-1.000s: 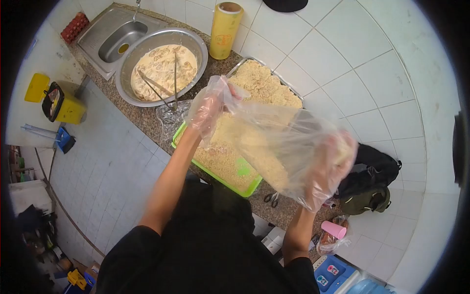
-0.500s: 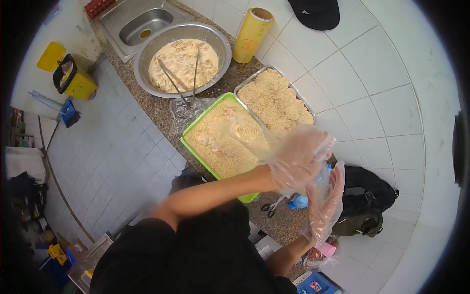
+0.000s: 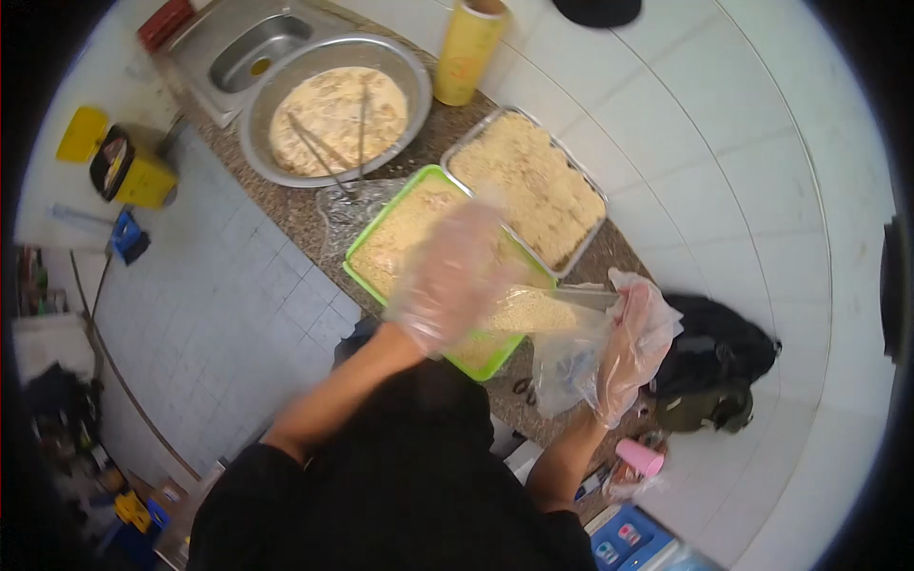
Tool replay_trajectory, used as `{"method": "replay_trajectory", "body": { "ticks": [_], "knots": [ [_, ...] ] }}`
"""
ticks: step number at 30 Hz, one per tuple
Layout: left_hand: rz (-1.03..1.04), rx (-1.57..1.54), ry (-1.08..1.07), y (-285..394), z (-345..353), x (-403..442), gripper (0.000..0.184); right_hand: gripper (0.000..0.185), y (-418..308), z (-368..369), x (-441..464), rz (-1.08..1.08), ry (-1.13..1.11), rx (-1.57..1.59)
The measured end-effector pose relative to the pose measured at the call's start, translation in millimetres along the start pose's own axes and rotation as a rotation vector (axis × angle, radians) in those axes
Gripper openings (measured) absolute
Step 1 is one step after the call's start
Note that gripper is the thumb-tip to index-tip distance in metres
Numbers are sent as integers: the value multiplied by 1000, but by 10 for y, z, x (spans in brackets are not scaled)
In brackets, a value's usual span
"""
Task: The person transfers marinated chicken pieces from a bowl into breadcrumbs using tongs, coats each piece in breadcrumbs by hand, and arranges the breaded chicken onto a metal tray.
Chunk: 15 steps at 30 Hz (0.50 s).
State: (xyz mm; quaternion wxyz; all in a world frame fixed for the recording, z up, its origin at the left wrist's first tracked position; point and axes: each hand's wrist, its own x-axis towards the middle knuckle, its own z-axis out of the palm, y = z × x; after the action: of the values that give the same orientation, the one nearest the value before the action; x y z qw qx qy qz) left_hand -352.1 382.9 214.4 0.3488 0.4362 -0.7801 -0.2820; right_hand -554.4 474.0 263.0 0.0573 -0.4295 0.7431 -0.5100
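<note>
A clear plastic bag (image 3: 562, 328) with pale crumbs in its corner hangs from my right hand (image 3: 636, 347), which wears a clear plastic glove and is closed on the bag's top. My left hand (image 3: 449, 281), also gloved, is smeared by motion above the green-rimmed tray (image 3: 490, 369); its fingers do not show clearly. Crumbs and some coated pieces fill this tray, partly hidden by my left hand and the bag. Beside it, a metal tray (image 3: 528, 186) is heaped with crumb-coated pieces.
A big metal bowl (image 3: 416, 100) holds pieces in creamy batter, with tongs (image 3: 362, 133) leaning in it. A sink (image 3: 249, 57) lies beyond. A yellow wrap roll (image 3: 471, 52) stands by the wall. A black bag (image 3: 709, 343) and a pink cup (image 3: 640, 458) are at the right.
My left hand has moved left, away from my right hand, to above the green-rimmed tray. The bag's crumb-filled corner has swung right. The whole view has shifted slightly.
</note>
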Motion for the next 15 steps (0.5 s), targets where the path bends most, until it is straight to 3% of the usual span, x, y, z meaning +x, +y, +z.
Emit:
{"method": "replay_trajectory", "body": {
  "ticks": [2,5,8,11,14,15],
  "knots": [
    [-323,33,-46,-408,130,-271,58,29,-108,-52,-41,139,46,8],
    [-382,-94,-276,-480,158,-515,56,30,-122,-139,-121,193,65,26],
    [-189,-293,-233,-473,436,-544,47,30,-246,-108,-213,291,122,144],
    [-306,-68,-462,-283,515,-312,41,30,-164,-155,-245,289,129,203],
    [-319,-173,-339,-375,564,-183,41,31,-83,-225,-261,279,155,205],
    [-233,-153,-306,-384,532,-147,38,31,-37,-248,-274,268,165,169]
  ]
}}
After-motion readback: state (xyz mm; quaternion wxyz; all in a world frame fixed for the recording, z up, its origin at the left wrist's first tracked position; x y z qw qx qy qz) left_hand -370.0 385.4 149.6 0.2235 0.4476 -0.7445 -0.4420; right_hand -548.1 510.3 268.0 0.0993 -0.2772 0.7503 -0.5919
